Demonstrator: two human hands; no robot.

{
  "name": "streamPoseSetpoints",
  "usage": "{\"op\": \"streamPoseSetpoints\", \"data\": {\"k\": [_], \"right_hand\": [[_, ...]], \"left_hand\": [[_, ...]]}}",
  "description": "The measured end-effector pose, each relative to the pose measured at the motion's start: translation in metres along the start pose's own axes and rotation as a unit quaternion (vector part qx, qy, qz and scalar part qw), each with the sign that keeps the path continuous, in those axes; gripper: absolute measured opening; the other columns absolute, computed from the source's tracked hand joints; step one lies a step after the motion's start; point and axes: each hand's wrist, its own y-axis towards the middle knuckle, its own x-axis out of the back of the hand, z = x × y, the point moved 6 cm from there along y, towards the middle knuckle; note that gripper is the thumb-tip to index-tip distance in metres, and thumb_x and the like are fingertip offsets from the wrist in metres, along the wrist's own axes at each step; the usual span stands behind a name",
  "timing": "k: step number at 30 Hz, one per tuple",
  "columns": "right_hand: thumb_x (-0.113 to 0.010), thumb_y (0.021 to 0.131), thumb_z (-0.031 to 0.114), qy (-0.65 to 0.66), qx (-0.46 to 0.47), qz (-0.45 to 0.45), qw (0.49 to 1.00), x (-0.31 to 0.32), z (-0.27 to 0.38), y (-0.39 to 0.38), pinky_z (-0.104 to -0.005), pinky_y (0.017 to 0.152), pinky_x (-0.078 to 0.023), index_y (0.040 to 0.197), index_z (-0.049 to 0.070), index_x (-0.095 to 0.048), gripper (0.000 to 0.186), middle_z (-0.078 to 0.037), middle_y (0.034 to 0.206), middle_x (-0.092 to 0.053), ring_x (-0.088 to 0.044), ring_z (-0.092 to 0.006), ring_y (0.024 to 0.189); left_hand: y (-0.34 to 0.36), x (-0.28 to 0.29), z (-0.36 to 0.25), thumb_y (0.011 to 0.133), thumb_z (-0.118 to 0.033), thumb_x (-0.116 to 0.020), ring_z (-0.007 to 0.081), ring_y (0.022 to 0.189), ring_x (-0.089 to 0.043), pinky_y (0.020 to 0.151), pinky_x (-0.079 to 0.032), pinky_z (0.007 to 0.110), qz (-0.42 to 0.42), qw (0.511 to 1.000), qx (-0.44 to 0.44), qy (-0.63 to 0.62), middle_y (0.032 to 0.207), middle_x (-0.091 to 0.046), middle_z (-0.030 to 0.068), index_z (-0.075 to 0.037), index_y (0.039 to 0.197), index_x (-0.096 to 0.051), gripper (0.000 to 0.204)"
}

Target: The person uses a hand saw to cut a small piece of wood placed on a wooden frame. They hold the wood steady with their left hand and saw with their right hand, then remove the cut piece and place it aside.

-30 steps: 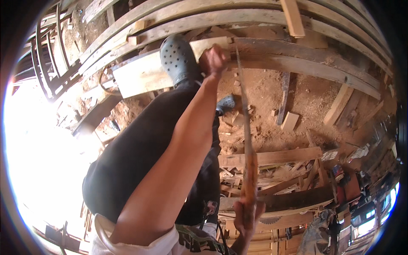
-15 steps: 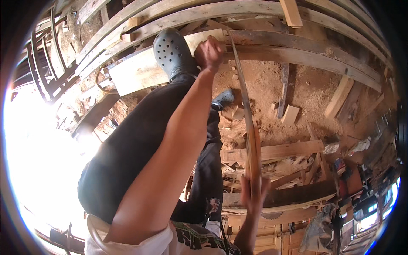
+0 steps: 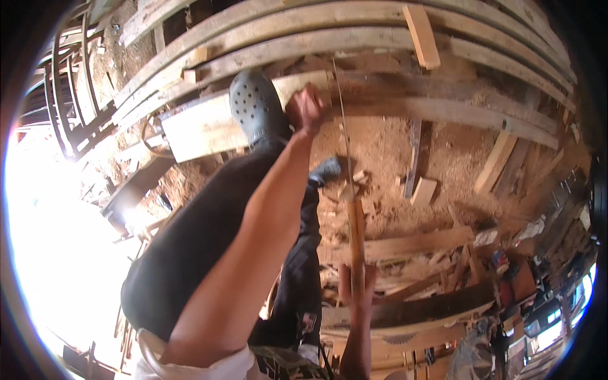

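Note:
A pale wooden board (image 3: 199, 130) lies across a support, with my left foot in a grey perforated clog (image 3: 255, 104) on top of it. My left hand (image 3: 308, 109) is closed at the board's right end, beside the clog; its fingertips are partly hidden. My right hand (image 3: 358, 285) is wrapped round the wooden handle of a handsaw (image 3: 356, 231). The saw's thin blade, seen nearly edge-on, runs away from me past the board's right end, just right of my left hand.
Long beams (image 3: 354, 41) stretch across the far side, with a short wood block (image 3: 421, 38) lying over them. Offcuts (image 3: 424, 190) and sawdust cover the ground. My other clog (image 3: 326, 170) stands below the board. More planks (image 3: 405, 244) and clutter lie at the right.
The handsaw and my right hand have moved forward relative to the board, and the blade reaches farther past it. My left hand and foot stay on the board. The whole view has shifted slightly.

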Motion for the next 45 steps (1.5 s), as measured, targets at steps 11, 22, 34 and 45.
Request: {"op": "streamPoseSetpoints", "data": {"k": [11,22,34,45], "right_hand": [[-0.069,0.084,0.004,0.157,0.008,-0.109,0.982,-0.022,-0.016,-0.031,-0.0396,0.061,-0.043,0.114,-0.003,-0.053,0.035,-0.019,0.095,-0.053,-0.053,-0.0291,0.072],[-0.07,0.084,0.005,0.022,0.086,-0.247,0.965,0.015,-0.005,0.005,-0.0423,0.07,-0.045,0.134,0.0,-0.047,0.055,-0.016,0.095,-0.049,-0.052,-0.0292,0.078],[-0.071,0.083,0.008,0.192,-0.039,-0.214,0.957,0.024,0.0,-0.01,-0.0401,0.065,-0.041,0.121,0.002,-0.056,0.041,-0.014,0.09,-0.054,-0.051,-0.0293,0.073],[-0.07,0.081,0.009,0.268,-0.087,-0.134,0.95,0.058,0.02,0.008,-0.0418,0.072,-0.04,0.097,0.004,-0.058,0.02,-0.014,0.088,-0.049,-0.05,-0.0309,0.081]], "left_hand": [[-0.007,-0.024,0.018,0.082,-0.026,-0.057,0.0423,0.074,-0.064,0.064,-0.051,0.053,-0.009,0.998,-0.046,-0.033,0.078,-0.064,0.0212,-0.011,0.088,-0.062,0.017],[-0.008,0.026,-0.021,0.078,-0.021,-0.059,0.0404,0.078,-0.064,0.07,-0.052,0.051,0.035,0.999,0.003,-0.004,0.081,-0.066,0.019,-0.007,0.084,-0.064,0.016],[-0.01,0.027,-0.023,0.084,-0.018,-0.052,0.0403,0.083,-0.062,0.074,-0.05,0.051,0.029,0.999,-0.039,0.007,0.085,-0.066,0.0198,-0.005,0.089,-0.061,0.017],[-0.003,0.028,-0.016,0.088,-0.021,-0.051,0.0434,0.078,-0.062,0.069,-0.049,0.053,0.012,1.0,0.0,-0.027,0.08,-0.063,0.0232,-0.007,0.091,-0.061,0.018]]}}
